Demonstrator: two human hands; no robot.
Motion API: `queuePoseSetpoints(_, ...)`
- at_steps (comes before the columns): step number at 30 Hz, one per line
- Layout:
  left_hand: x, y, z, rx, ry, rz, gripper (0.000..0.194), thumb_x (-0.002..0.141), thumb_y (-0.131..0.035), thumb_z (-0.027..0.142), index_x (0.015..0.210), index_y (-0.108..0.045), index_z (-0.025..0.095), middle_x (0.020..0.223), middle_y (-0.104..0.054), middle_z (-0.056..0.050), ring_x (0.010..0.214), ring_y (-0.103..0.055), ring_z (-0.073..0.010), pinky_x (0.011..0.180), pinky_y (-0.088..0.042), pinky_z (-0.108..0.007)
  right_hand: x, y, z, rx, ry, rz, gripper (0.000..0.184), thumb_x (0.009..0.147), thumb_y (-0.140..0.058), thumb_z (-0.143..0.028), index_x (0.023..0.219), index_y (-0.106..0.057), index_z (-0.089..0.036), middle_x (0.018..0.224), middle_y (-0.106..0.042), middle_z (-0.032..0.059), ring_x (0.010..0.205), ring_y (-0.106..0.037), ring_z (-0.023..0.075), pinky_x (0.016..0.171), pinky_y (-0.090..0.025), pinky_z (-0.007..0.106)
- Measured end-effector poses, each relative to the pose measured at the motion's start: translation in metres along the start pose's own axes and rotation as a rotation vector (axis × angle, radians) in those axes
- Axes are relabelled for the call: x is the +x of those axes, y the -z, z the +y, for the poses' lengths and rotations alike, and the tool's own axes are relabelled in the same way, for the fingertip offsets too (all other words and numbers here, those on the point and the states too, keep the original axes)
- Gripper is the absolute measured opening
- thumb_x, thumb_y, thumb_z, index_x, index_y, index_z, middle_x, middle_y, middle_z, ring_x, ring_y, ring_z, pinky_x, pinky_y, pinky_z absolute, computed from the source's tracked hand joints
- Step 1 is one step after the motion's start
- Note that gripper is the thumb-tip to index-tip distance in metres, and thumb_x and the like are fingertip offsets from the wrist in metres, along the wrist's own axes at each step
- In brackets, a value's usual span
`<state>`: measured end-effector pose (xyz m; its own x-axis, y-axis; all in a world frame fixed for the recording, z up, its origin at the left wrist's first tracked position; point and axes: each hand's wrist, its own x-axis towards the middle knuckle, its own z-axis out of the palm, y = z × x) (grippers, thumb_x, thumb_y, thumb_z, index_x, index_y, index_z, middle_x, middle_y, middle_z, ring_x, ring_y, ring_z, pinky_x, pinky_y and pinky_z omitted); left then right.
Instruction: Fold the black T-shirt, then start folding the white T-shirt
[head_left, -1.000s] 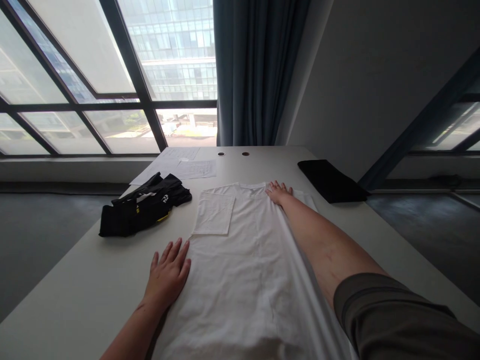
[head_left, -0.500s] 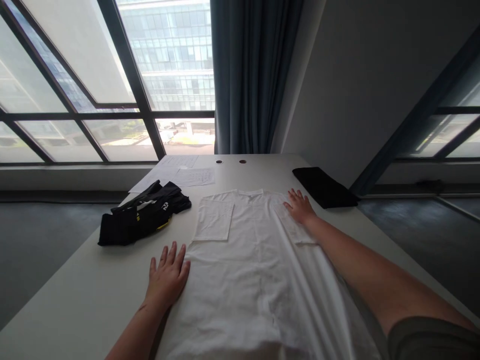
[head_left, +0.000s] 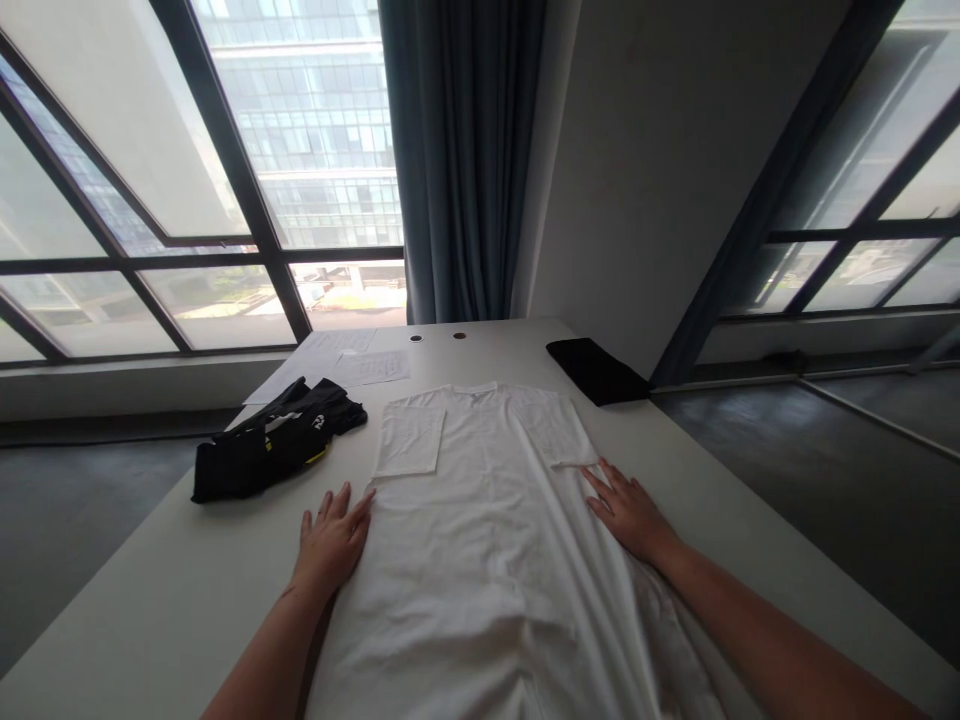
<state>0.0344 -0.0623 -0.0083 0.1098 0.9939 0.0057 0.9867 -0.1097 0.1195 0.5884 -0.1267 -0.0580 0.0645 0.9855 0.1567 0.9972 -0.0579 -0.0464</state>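
A white T-shirt [head_left: 465,540] lies spread on the white table [head_left: 135,600], its collar at the far end. Both short sleeves are turned inward over the body. Long creases run down the shirt's right half. My left hand [head_left: 330,540] rests flat with fingers spread at the shirt's left edge, just below the left sleeve. On the opposite edge, below the right sleeve hem, my right hand [head_left: 630,508] touches the fabric with its fingers apart. Neither hand grips anything. The near end of the shirt runs out of view at the bottom.
Left of the shirt sits a bundled black garment [head_left: 274,440] with white and yellow marks. Behind it lie sheets of paper [head_left: 367,367]. A folded black cloth [head_left: 596,370] is at the far right. A blue curtain [head_left: 465,160] hangs beyond the table.
My right hand has moved from near the collar down the shirt's right side to below the sleeve. The right sleeve now shows lying folded inward. My left hand stays at the left edge.
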Motion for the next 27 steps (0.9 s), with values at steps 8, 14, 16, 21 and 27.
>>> queuePoseSetpoints(8,0.001,0.003,-0.001,-0.028,-0.06,-0.029,0.053,0.106,-0.032,0.041,0.157,-0.047,0.037,0.171,-0.033,-0.004,0.16,-0.025,-0.0323,0.125,-0.019,-0.068,0.001,-0.003,0.021,-0.013,-0.141,-0.067,0.065,0.101,-0.036,-0.059,0.162,-0.041,-0.037,0.171,-0.031,0.0074,0.156,-0.031,0.0359,0.122,-0.027,0.066)
queuePoseSetpoints(14,0.003,0.002,-0.002,-0.001,-0.059,-0.018,0.057,0.106,-0.03,0.043,0.16,-0.044,0.031,0.171,-0.033,-0.008,0.159,-0.026,-0.0316,0.125,-0.019,-0.068,-0.002,0.006,0.028,-0.022,-0.138,-0.101,0.066,0.102,-0.033,-0.058,0.164,-0.037,-0.034,0.172,-0.028,0.0074,0.158,-0.028,0.0338,0.124,-0.025,0.063)
queuePoseSetpoints(16,0.003,0.002,-0.003,0.004,-0.064,-0.022,0.058,0.106,-0.029,0.043,0.16,-0.043,0.03,0.171,-0.032,-0.008,0.159,-0.025,-0.0315,0.124,-0.02,-0.068,-0.003,0.01,0.027,-0.016,-0.124,-0.113,0.066,0.103,-0.034,-0.056,0.164,-0.037,-0.032,0.172,-0.028,0.0083,0.158,-0.028,0.0335,0.125,-0.024,0.062)
queuePoseSetpoints(21,0.002,0.001,-0.007,0.003,-0.085,-0.01,0.058,0.106,-0.031,0.042,0.16,-0.044,0.026,0.17,-0.034,-0.01,0.159,-0.027,-0.0315,0.125,-0.021,-0.066,-0.015,0.016,0.034,0.017,-0.065,-0.088,0.063,0.103,-0.038,-0.049,0.161,-0.043,-0.027,0.17,-0.033,0.0103,0.156,-0.032,0.0318,0.126,-0.028,0.054)
queuePoseSetpoints(27,-0.005,-0.003,-0.022,0.01,-0.119,0.007,0.059,0.105,-0.032,0.042,0.159,-0.046,0.023,0.169,-0.037,-0.011,0.157,-0.03,-0.0294,0.128,-0.024,-0.057,-0.046,0.021,0.052,0.052,-0.074,-0.098,0.06,0.103,-0.038,-0.048,0.158,-0.049,-0.026,0.169,-0.035,0.01,0.156,-0.033,0.0326,0.126,-0.028,0.053)
